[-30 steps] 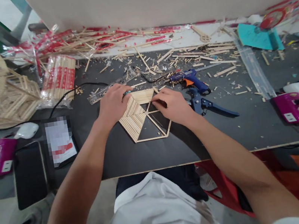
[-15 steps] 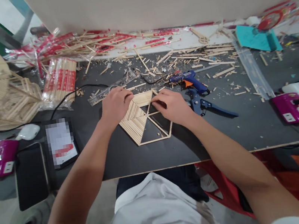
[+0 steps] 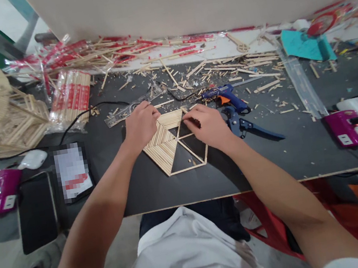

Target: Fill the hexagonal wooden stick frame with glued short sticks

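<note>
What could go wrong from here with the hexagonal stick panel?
Unfilled sections of the hexagonal stick panel have only thin bars, so uneven hand pressure might skew them.
The right hand works close to the glue gun and hand cutter; it could knock either.
A loose stick scrap inside the outline might get caught underneath.

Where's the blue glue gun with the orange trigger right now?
Head view, right of centre: the blue glue gun lies on the dark grey tabletop, just beyond the dark blue cutter and the right hand.
</note>
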{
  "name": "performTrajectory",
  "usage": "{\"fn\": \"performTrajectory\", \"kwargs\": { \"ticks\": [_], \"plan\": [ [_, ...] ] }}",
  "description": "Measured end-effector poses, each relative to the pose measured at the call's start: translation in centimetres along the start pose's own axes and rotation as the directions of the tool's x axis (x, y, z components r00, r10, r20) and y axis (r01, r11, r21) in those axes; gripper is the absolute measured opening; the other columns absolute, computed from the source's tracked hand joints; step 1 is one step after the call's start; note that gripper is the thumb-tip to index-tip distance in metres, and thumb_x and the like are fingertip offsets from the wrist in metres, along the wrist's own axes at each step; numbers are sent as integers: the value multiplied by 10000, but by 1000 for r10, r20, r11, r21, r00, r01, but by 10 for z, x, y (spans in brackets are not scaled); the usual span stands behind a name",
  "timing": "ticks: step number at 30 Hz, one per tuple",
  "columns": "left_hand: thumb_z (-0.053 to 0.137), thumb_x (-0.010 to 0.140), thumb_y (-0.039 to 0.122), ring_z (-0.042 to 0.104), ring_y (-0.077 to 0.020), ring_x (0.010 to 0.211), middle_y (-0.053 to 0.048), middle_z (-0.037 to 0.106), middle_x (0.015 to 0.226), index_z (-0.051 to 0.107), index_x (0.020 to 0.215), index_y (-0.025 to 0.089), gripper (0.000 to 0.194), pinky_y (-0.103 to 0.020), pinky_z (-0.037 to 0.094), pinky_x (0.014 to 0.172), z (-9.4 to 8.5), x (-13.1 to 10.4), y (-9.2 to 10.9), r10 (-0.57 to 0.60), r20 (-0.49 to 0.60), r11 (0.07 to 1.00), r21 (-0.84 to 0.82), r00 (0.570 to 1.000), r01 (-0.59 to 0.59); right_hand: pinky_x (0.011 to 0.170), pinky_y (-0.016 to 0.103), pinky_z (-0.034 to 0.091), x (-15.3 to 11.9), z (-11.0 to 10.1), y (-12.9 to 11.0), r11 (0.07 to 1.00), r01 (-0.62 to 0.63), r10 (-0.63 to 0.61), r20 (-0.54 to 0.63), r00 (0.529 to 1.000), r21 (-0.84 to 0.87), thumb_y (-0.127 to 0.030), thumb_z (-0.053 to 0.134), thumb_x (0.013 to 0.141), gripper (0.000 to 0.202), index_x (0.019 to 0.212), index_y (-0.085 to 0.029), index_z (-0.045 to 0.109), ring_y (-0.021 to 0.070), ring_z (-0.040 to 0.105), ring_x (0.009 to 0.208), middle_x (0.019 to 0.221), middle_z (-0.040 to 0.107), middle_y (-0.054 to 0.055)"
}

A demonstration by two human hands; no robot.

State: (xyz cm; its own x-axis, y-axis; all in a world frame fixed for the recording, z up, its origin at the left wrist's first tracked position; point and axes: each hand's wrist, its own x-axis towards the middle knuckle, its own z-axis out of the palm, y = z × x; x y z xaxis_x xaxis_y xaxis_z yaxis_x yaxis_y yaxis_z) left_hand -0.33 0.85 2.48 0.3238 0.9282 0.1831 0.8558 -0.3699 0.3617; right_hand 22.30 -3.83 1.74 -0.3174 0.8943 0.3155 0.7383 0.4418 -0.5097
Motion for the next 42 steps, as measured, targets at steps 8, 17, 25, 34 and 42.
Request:
{"fn": "performTrajectory", "kwargs": {
  "ticks": [8,17,25,34,42],
  "plan": [
    [480,1022,192,659,-248,994,-104,694,1108,629,913,197,184,-339,488,771,3,-2,1,-68,-71,997,-30,995,66,809,413,533,-1,2,9,991,-124,120,-77,990,-49,-204,612,946,164,1012,-166,757,250,663,881,1001,684,117],
    [423,1045,282,662,-209,775,-40,704,808,523,949,243,144,-347,487,802,-2,2,-15,-266,-230,959,-163,936,232,847,424,548,-1,2,12,987,-144,142,-34,989,-71,-186,622,929,188,1060,-161,754,256,663,888,1014,678,125],
    [254,1099,562,592,-136,573,13,642,672,443,953,269,378,-301,445,594,-2,5,-17,-378,-190,835,-493,906,245,781,396,518,-1,0,16,977,-185,186,3,982,-110,-120,605,890,193,1022,-162,740,224,631,771,902,681,92],
    [171,1087,615,486,-58,641,74,565,790,308,932,269,403,-251,310,572,-20,21,-50,-682,-213,491,-842,700,222,742,397,505,-3,0,18,971,-179,182,10,983,-156,-110,570,851,157,918,-172,697,237,623,778,843,665,87],
    [447,995,289,666,-135,846,-34,702,1168,411,1191,273,200,-293,522,670,-11,10,-33,-433,-328,765,-626,840,150,765,398,520,-3,-3,17,977,-196,196,-6,981,-80,-179,644,894,194,1075,-159,710,223,620,753,853,655,75]
  ]
}}
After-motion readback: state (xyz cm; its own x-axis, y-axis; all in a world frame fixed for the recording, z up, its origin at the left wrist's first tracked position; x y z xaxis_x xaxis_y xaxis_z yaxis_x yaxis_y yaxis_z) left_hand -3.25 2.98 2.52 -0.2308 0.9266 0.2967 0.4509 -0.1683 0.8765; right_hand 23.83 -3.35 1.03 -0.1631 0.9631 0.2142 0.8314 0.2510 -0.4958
